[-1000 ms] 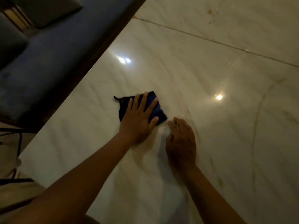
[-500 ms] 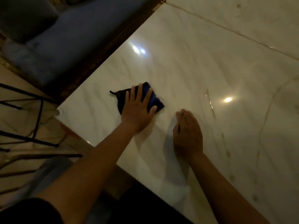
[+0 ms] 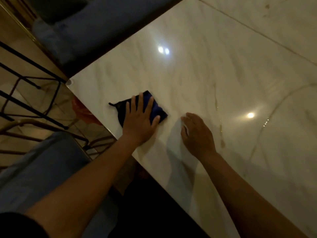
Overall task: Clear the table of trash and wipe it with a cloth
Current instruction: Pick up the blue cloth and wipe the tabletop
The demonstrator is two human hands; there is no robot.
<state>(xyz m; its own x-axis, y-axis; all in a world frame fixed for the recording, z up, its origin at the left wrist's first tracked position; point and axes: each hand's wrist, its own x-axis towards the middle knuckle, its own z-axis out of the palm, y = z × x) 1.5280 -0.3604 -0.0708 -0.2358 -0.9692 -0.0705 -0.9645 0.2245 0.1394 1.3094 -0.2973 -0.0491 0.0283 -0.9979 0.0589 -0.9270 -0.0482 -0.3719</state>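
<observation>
Two hands on the marble table (image 3: pixel 223 69), no trash visible on the part in view. At far left, black metal chair frames (image 3: pixel 30 83) stand beside the table's corner. Left hand (image 3: pixel 139 121) lies flat on the dark blue cloth (image 3: pixel 157 109), fingers straight and slightly spread, pressing it down (heel of palm off the cloth, on bare marble). Cloth sits near the table's left corner, long axis running 10-to-4 o'clock, protruding past the fingertips toward 12. Right hand (image 3: pixel 197 134) rests just beside, at 3 o'clock from the cloth, fingers together, touching marble only. Unwiped brownish streaks (image 3: pixel 217 114) lie further toward 3 o'clock; left hand is the nearer to the cloth, so the wipe probably carries rightward.
</observation>
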